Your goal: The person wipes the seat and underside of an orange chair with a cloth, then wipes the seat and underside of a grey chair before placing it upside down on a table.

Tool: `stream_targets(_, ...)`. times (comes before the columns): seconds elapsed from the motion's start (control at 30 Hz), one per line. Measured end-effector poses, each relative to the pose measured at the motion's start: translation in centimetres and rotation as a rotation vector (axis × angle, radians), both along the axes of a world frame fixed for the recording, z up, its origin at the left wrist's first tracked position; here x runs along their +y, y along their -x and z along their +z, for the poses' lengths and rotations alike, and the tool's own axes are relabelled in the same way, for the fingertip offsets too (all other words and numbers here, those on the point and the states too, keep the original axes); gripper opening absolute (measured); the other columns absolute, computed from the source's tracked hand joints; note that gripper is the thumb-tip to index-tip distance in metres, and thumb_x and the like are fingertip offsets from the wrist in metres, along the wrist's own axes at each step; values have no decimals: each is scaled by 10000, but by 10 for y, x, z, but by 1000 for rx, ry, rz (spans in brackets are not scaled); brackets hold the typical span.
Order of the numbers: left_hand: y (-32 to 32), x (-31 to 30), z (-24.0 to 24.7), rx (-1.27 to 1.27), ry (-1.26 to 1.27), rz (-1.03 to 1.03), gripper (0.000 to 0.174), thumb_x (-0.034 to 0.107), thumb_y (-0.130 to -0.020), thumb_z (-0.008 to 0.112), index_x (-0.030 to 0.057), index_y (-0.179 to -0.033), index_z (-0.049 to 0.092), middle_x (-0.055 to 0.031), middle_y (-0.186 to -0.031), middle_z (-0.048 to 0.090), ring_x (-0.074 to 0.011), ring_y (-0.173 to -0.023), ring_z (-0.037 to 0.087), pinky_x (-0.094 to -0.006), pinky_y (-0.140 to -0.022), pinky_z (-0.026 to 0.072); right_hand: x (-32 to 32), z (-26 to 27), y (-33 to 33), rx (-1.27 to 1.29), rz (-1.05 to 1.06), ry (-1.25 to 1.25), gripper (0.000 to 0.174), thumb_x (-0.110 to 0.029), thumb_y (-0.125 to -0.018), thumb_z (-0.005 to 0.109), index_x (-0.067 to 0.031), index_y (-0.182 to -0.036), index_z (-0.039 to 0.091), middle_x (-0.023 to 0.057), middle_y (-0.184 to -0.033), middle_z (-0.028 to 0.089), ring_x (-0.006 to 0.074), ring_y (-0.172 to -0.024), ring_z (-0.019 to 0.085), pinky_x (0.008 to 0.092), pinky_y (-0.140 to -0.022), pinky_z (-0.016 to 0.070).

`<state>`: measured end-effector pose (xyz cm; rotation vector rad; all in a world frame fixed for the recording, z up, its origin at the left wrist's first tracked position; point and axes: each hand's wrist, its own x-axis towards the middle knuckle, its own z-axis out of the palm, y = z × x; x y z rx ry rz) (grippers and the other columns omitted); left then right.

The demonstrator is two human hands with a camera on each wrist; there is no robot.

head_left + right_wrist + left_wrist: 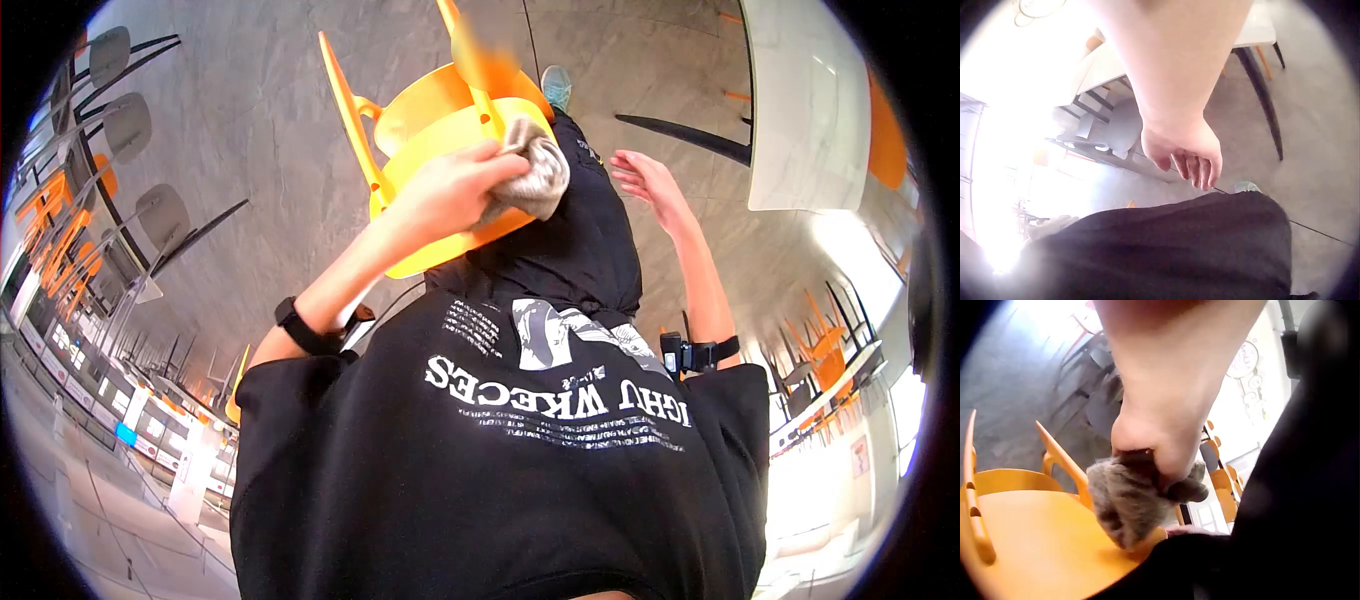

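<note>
Head view: the left hand (450, 195) grips a crumpled grey-brown fabric cloth (545, 175) over the nearer side of a yellow plastic chair (420, 108), its slender bars pointing away; the right hand (648, 185), empty and apart, hangs farther from it.

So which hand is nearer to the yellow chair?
Left. The left hand grips a cloth over the yellow chair; the right hand is apart, out beyond the person's leg.
</note>
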<state>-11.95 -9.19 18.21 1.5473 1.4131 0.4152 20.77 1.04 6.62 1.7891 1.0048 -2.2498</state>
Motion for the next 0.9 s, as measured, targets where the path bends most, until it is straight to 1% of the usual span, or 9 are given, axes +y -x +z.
stream_targets(0.1,-12,4,-25,346,-252,-162,378,-12,-742,609,170,-1073,630,-89,-934,588,-309,-877,613,-403,-782,499,7,14,31,114,34,66,457,-381,-979,493,-51,-1291,545,74,-1229,616,172,-1089,595,308,-905,468)
stream_targets(0.3,25,49,-148,456,-402,27,300,65,-742,631,191,-1013,615,-44,-992,581,-324,-839,604,-432,-745,520,1,30,70,164,220,73,466,-383,-995,465,-53,-1319,525,75,-1252,605,169,-1135,577,323,-958,452)
stream_targets(0.37,43,76,-179,619,-288,62,338,23,-783,576,187,-1067,659,-84,-1086,614,-387,-844,617,-442,-757,536,-3,30,74,154,268,91,465,-382,-993,474,-54,-1317,528,73,-1250,605,171,-1136,575,327,-964,445)
stream_targets(0.47,52,120,-200,776,-71,136,110,120,-856,525,76,-849,626,-168,-852,663,-383,-779,660,-461,-638,554,-6,24,67,106,290,82,461,-386,-986,487,-64,-1312,538,71,-1247,606,170,-1128,572,323,-963,440)
stream_targets(0.5,49,120,-200,759,-109,81,131,100,-835,541,117,-922,638,-139,-954,638,-387,-797,646,-456,-685,550,-7,22,63,93,293,80,461,-387,-985,489,-66,-1313,539,71,-1245,606,169,-1124,573,321,-960,442)
stream_targets(0.6,35,96,-177,762,-200,-192,302,90,-815,560,210,-1070,666,-70,-1173,570,-392,-874,618,-456,-780,549,-3,23,55,57,254,63,454,-389,-983,492,-74,-1306,547,59,-1232,611,158,-1104,577,312,-945,447)
stream_targets(0.63,20,86,-154,802,-189,-307,176,150,-764,660,145,-930,720,-44,-1093,569,-330,-937,602,-413,-751,544,1,20,56,53,253,60,454,-389,-983,494,-75,-1306,548,54,-1229,612,155,-1098,578,309,-940,448)
stream_targets(0.73,-15,38,-104,719,-274,-355,136,138,-773,647,93,-862,739,-68,-1120,539,-288,-982,564,-409,-761,539,5,18,56,37,258,46,447,-388,-981,498,-79,-1300,555,36,-1217,618,143,-1082,581,297,-929,452)
stream_targets(0.9,-3,45,8,141,327,-474,365,-25,-722,543,116,-1012,713,-120,-1049,548,-353,-963,581,-402,-870,484,14,25,69,74,255,1,442,-383,-982,497,-72,-1291,559,44,-1220,612,150,-1087,581,302,-922,458)
